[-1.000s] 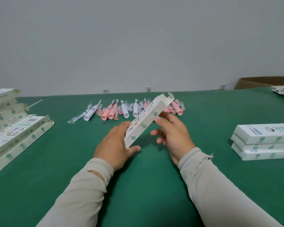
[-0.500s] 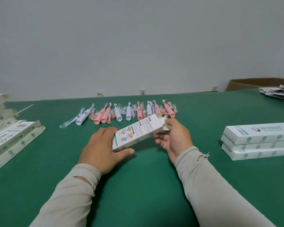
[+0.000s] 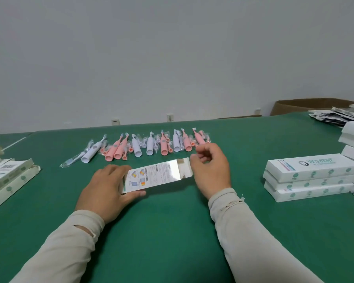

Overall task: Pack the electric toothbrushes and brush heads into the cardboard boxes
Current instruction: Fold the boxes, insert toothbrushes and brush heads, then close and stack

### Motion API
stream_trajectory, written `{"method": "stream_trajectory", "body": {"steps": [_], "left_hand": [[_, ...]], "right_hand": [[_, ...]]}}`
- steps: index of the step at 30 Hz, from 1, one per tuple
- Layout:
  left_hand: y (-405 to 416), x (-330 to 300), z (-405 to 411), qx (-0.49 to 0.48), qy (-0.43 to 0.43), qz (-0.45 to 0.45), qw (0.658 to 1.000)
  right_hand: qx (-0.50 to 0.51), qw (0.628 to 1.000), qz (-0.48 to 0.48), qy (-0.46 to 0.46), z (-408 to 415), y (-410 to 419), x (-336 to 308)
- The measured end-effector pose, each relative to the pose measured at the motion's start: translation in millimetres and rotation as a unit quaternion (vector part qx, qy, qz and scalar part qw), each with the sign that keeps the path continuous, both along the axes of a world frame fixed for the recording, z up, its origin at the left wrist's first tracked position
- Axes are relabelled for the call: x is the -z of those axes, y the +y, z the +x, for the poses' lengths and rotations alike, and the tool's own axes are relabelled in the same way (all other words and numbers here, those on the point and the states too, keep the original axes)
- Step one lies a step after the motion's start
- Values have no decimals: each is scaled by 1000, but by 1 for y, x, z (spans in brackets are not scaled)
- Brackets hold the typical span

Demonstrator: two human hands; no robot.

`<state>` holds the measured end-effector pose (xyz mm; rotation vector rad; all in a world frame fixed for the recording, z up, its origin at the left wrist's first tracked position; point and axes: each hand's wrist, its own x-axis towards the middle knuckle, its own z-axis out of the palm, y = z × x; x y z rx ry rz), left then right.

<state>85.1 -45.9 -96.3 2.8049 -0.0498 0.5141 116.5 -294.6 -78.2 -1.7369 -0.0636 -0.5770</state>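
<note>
Grey wall (image 3: 172, 58), sockets (image 3: 169, 117), green table (image 3: 172, 231).

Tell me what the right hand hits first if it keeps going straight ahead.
Probably the pink toothbrush at the right end of the row; the right hand hovers just short of it, though depth is unclear.

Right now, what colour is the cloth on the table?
Dark green, a plain table cloth, clearest in the head view.
</note>
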Motion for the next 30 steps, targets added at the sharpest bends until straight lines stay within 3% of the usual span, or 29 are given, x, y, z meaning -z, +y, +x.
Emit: {"method": "stream_trajectory", "body": {"steps": [4, 7, 22, 24, 26, 28, 30], "left_hand": [[3, 2, 2, 5, -9, -16, 1000], [8, 0, 2, -1, -11, -33, 999], [13, 1, -4, -14, 22, -26, 999], [12, -1, -2, -51, 13, -22, 998], [9, -3, 1, -89, -10, -25, 996], [6, -2, 4, -115, -30, -38, 992], [5, -1, 7, -130, -40, -49, 989]], "right_hand": [[-107, 993, -52, -22, -4, 7, 2], [-102, 989, -109, 12, -1, 6, 10], [-235, 964, -97, 80, -2, 10, 14], [-189, 976, -50, 98, 14, 7, 9], [-59, 994, -34, 85, 46, -1, 1], [51, 991, -86, 85, 83, -13, -7], [79, 973, -184, 114, 118, -25, -13]]}}
